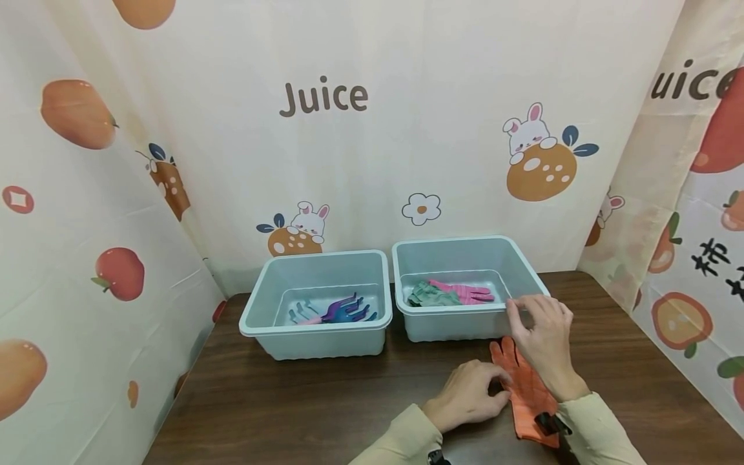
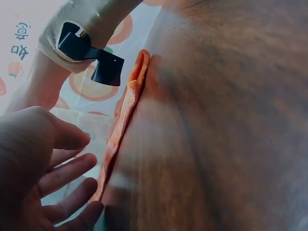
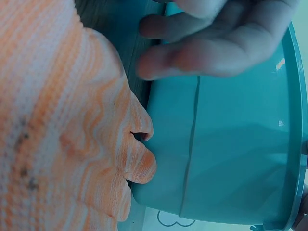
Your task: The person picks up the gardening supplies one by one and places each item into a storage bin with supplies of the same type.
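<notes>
An orange knit glove (image 1: 530, 410) lies flat on the table, its fingers pointing to the right bin. My left hand (image 1: 467, 397) is at the glove's left edge, fingers relaxed and bent; in the left wrist view the left hand (image 2: 57, 163) has spread fingers with nothing between them. Above the glove's finger end, by the front rim of the right bin (image 1: 459, 321), is my right hand (image 1: 543, 336). In the right wrist view the right hand (image 3: 211, 53) holds nothing, its fingers loosely bent between the glove (image 3: 72, 134) and the bin wall (image 3: 231, 144).
Inside the right bin lie a green glove (image 1: 430, 295) and a pink glove (image 1: 467, 293). The left bin (image 1: 316, 342) holds several purple and blue items (image 1: 343, 311) with curved prongs. A printed curtain (image 1: 378, 155) hangs behind the dark wooden table (image 1: 279, 407).
</notes>
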Tool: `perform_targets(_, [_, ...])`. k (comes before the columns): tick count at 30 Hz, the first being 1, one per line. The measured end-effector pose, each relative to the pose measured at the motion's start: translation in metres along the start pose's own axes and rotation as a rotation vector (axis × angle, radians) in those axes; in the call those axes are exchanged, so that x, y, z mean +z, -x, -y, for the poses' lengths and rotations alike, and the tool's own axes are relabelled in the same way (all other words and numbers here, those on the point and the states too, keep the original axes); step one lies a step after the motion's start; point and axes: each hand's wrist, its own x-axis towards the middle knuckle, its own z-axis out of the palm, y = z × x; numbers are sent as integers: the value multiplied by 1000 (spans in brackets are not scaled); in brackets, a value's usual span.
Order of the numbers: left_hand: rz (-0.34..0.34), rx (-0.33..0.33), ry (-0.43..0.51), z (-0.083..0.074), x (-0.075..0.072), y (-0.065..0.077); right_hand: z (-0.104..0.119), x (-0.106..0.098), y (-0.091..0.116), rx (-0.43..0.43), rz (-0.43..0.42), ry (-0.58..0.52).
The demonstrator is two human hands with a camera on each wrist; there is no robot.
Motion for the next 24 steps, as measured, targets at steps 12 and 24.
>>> perform_targets(12, [65, 6, -1, 0, -1, -2, -1, 0, 0, -2, -2, 4])
perform_targets(24, [184, -3, -44, -1, -2, -6, -1, 0, 0, -5, -4, 0])
